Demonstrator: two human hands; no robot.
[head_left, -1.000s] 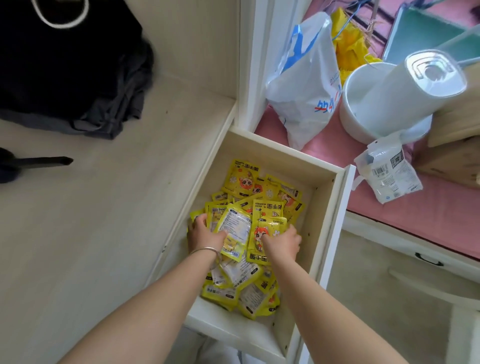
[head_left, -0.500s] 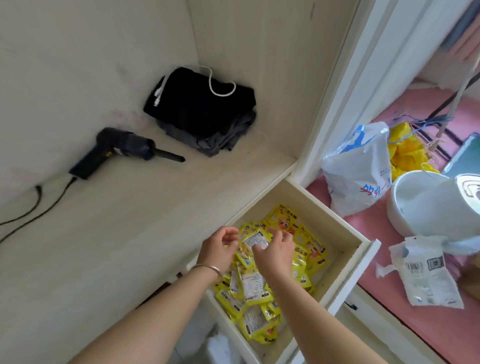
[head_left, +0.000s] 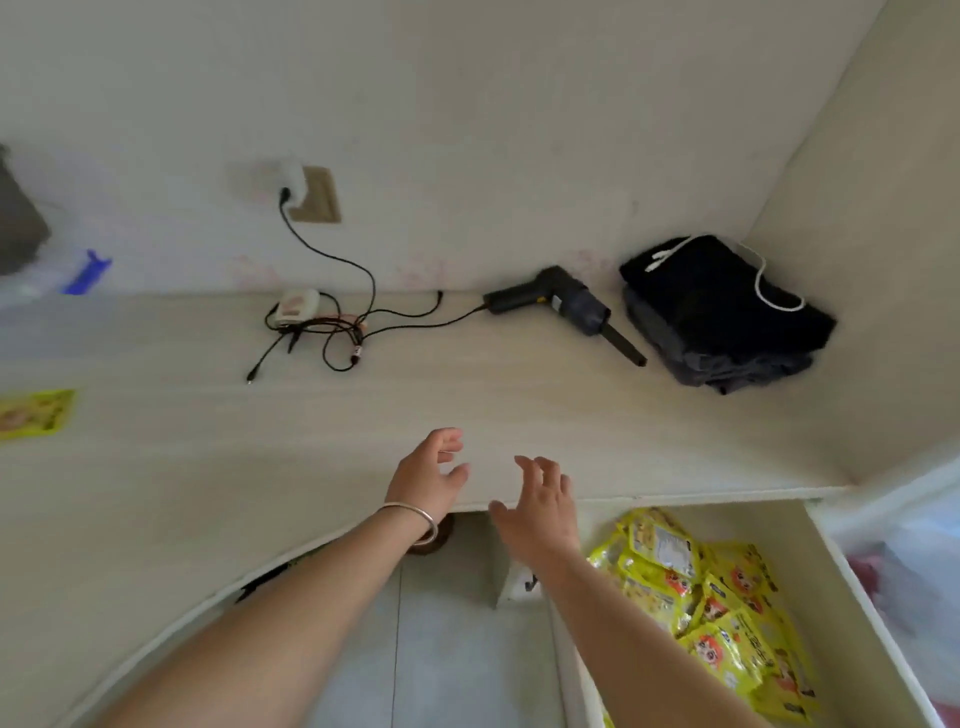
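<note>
A: Head view first: left hand (head_left: 428, 478), where and how?
B: Near 6 o'clock, over the front edge of the pale wood-grain desktop (head_left: 260, 467). Fingers spread and relaxed, gripping nothing. Touching the surface or not: impossible to tell. Thin silver bangle (head_left: 410, 514) round the wrist.
A: And the right hand (head_left: 540, 506)?
B: Just beside it, a shade toward 5 o'clock, back of the hand up, fingers fanned loose, also holding nothing. No contact between the two.
A: The heap of glossy yellow snack sachets (head_left: 701, 597)?
B: Between 4 and 5 o'clock, piled in the open white drawer (head_left: 821, 597), beside the right forearm, untouched by either hand.
A: Anything else yellow?
B: One single yellow sachet (head_left: 34, 415), flat on the desktop at 9 o'clock, at the frame's edge, blurred.
A: Further back?
B: Black pistol-shaped handheld blower (head_left: 563, 306) at 2 o'clock, nozzle toward the folded black and grey clothes (head_left: 722, 312) in the corner. Tangled black cables (head_left: 322, 332) at 10 o'clock, leading up to a beige wall socket (head_left: 314, 195).
</note>
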